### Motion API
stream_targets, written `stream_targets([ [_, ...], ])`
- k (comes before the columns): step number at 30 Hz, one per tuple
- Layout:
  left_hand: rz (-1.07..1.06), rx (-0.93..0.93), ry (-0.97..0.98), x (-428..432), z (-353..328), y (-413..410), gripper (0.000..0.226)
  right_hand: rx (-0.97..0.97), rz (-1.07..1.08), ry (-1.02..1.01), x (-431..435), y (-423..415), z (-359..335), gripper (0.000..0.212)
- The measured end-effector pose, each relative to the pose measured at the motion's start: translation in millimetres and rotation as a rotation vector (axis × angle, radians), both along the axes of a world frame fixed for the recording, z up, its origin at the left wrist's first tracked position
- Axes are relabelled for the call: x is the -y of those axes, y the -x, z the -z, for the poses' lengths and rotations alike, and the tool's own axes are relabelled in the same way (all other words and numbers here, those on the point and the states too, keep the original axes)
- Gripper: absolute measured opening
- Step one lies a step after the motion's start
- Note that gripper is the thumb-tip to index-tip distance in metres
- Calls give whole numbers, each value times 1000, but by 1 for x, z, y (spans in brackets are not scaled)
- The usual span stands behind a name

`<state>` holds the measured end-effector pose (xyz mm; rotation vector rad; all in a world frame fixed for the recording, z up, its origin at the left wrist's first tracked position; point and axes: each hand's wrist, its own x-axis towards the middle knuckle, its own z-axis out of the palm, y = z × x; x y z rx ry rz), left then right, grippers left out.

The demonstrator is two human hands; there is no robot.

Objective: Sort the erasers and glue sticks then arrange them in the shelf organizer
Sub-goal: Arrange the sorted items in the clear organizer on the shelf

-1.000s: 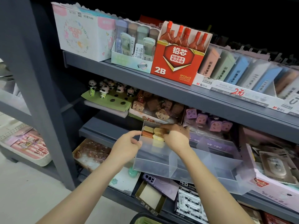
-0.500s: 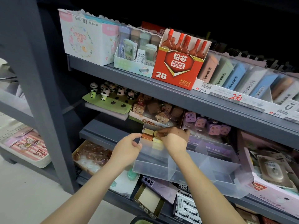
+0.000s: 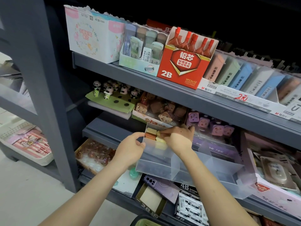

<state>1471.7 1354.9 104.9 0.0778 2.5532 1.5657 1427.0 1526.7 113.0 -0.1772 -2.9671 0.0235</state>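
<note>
1. Centre of the frame: our left hand (image 3: 130,149) pinches the left wall of the clear organizer (image 3: 154,167), thumb over the rim.
2. Our right hand (image 3: 178,138) reaches in from the right, fingers curled and pinching a yellow eraser (image 3: 160,133).
3. The erasers (image 3: 150,133) sit stacked in the organizer's far-left compartment.
4. Farther up, a red 2B box (image 3: 182,67) stands on the upper shelf.

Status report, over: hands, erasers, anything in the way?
Left hand holds organizer wall. Right hand pinches yellow eraser in rear-left compartment, beside other erasers. Nothing blocking.
</note>
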Motion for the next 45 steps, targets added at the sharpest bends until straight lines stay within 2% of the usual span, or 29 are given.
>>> stream_targets([
  [5,-19,-21,27,-2,-4,-5,35,-97,30,-29,-1,-15,-6,26],
  [7,-38,-84,130,-3,-9,-12,38,-188,69,52,-4,-35,-13,25],
  [11,-89,-436,348,-3,-22,-41,33,-411,-8,279,-26,-113,-19,19],
  [14,-14,-674,335,-15,-15,-81,23,-475,-45,495,-61,-192,2,11],
  [17,254,-742,337,-40,18,-127,21,-321,152,675,-103,-269,54,7],
  [20,590,-702,571,-59,75,-153,22,-17,461,801,-138,-330,131,17],
  [23,671,-581,761,-64,132,-162,36,223,662,819,-154,-369,202,34],
  [26,664,-557,841,-72,171,-164,50,344,731,820,-159,-385,255,55],
  [29,623,-612,837,-83,192,-160,56,361,777,851,-160,-384,289,67],
  [35,574,-735,815,-83,223,-157,69,407,748,723,-160,-361,340,89],
  [40,552,-724,827,-85,231,-157,78,338,681,539,-155,-367,366,69],
  [45,537,-764,789,-86,235,-156,89,343,696,462,-158,-356,375,54],
])
